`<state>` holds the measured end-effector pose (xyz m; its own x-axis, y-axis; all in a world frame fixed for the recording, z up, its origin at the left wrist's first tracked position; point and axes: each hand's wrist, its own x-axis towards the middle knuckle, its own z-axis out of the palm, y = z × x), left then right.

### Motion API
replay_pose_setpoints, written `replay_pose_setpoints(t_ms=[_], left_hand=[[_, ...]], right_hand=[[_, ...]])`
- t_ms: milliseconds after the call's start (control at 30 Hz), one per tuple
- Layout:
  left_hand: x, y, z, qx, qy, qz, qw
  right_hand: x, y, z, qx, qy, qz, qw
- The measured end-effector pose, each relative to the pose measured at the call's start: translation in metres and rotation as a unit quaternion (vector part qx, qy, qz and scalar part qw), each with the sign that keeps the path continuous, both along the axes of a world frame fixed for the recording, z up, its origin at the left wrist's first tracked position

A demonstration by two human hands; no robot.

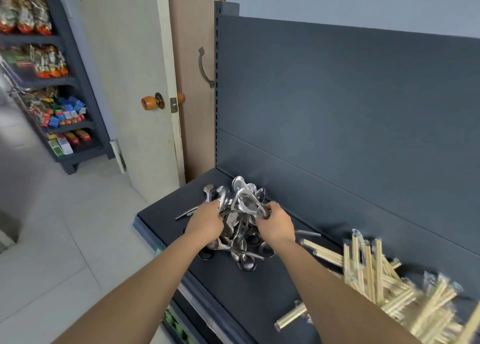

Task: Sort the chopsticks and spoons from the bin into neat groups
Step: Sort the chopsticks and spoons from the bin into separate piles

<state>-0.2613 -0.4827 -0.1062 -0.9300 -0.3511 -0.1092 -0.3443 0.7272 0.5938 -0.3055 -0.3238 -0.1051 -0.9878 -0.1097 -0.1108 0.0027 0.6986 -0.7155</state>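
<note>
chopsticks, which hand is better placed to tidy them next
Probably the right hand: it holds spoons on the side nearest the chopsticks, while the left hand grips them farther away.

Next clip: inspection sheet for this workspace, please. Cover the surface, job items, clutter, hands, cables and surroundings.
Surface: dark grey metal shelf with upright back panel.
Job's things: tangled heap of shiny metal spoons at the shelf's left end; loose pile of pale wrapped wooden chopsticks to its right, one bundle apart near the front edge.
Clutter: nothing seen.
Grips: left hand and right hand both curl round spoons in the heap.
Cables: nothing seen.
Surroundings: cream door with orange round knob; grey rack of packaged snacks; pale tiled floor.
</note>
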Motion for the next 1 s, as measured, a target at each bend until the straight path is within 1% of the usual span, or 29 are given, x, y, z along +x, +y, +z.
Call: replay_pose_setpoints(t_ms=[100,167,267,333,467,633,833,1000], left_hand=[[-0.019,-0.010,-0.010,-0.003,0.005,-0.031,0.999],[-0.027,-0.014,-0.016,-0.001,-0.013,-0.073,0.997],[-0.036,-0.018,-0.022,-0.031,-0.043,-0.129,0.990],[-0.039,-0.022,-0.025,-0.048,-0.054,-0.148,0.986],[-0.041,-0.030,-0.021,-0.090,-0.062,-0.190,0.976],[-0.032,-0.036,-0.013,-0.134,-0.065,-0.243,0.959],[-0.009,-0.024,0.002,-0.209,-0.025,-0.301,0.930],[0.012,0.012,0.014,-0.269,0.022,-0.358,0.894]], right_hand=[[-0.016,-0.009,-0.004,0.011,-0.004,-0.003,1.000],[-0.023,-0.013,-0.004,0.019,-0.013,0.006,1.000],[-0.026,-0.016,-0.006,0.081,-0.025,0.038,0.996],[-0.024,-0.016,-0.006,0.117,-0.028,0.045,0.992],[-0.018,-0.015,-0.006,0.164,-0.051,0.048,0.984],[0.004,-0.010,-0.003,0.200,-0.029,0.043,0.978],[0.047,0.007,0.004,0.226,0.001,0.009,0.974],[0.094,0.041,0.013,0.253,0.006,-0.029,0.967]])
